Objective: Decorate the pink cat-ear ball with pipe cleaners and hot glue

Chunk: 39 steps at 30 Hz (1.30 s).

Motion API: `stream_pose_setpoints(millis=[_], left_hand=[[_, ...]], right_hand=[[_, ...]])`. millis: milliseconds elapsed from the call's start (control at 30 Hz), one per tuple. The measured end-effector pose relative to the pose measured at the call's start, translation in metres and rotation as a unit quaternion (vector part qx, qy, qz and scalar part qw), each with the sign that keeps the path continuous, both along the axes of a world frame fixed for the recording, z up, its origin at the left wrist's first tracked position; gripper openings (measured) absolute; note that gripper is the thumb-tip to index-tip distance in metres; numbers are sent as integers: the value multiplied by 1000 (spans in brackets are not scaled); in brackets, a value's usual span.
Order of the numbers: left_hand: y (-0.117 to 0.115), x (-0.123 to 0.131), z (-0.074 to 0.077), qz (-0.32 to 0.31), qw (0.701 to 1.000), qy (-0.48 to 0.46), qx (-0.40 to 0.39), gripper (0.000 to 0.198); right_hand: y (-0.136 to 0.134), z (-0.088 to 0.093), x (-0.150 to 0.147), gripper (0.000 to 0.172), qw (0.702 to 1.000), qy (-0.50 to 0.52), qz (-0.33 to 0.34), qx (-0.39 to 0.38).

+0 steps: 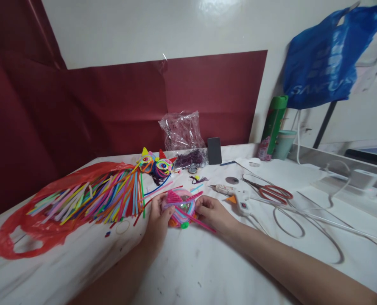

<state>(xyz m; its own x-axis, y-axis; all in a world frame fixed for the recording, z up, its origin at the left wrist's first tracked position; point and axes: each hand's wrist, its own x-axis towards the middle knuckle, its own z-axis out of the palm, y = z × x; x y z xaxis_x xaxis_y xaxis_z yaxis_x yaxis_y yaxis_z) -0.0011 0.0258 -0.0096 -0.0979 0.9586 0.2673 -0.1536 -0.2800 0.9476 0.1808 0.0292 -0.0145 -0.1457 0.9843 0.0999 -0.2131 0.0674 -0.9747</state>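
Between my hands is a round ornament (186, 206) made of coiled pipe cleaners in pink, purple and light blue, with orange and green bits along its lower edge. A pink triangular ear shape sits at its upper left. My left hand (159, 214) grips the left side, thumb over the front. On the right, my right hand (212, 212) has its fingers closed at the ornament's edge, by a bright pink pipe cleaner (204, 224) that slants across the front. Whether these fingertips pinch the pipe cleaner or the ornament's rim is hard to make out.
Loose coloured pipe cleaners (112, 197) lie on a red plastic bag (26, 237) at left. Two finished-looking owl-like ornaments (163, 166) stand behind. To the right are a white glue gun (241, 202) with its cord, red-handled scissors (274, 192), a phone (214, 151) and a green can (275, 123).
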Motion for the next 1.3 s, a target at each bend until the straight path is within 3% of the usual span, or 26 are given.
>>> stream_pose_setpoints(millis=[700,1300], left_hand=[[1,-1,9,-29,999,14,2,48],[-1,-1,3,-16,1000,5,6,48]], right_hand=[[0,2,1,21,1000,-16,3,-3],[0,7,1,19,998,32,-3,-48]])
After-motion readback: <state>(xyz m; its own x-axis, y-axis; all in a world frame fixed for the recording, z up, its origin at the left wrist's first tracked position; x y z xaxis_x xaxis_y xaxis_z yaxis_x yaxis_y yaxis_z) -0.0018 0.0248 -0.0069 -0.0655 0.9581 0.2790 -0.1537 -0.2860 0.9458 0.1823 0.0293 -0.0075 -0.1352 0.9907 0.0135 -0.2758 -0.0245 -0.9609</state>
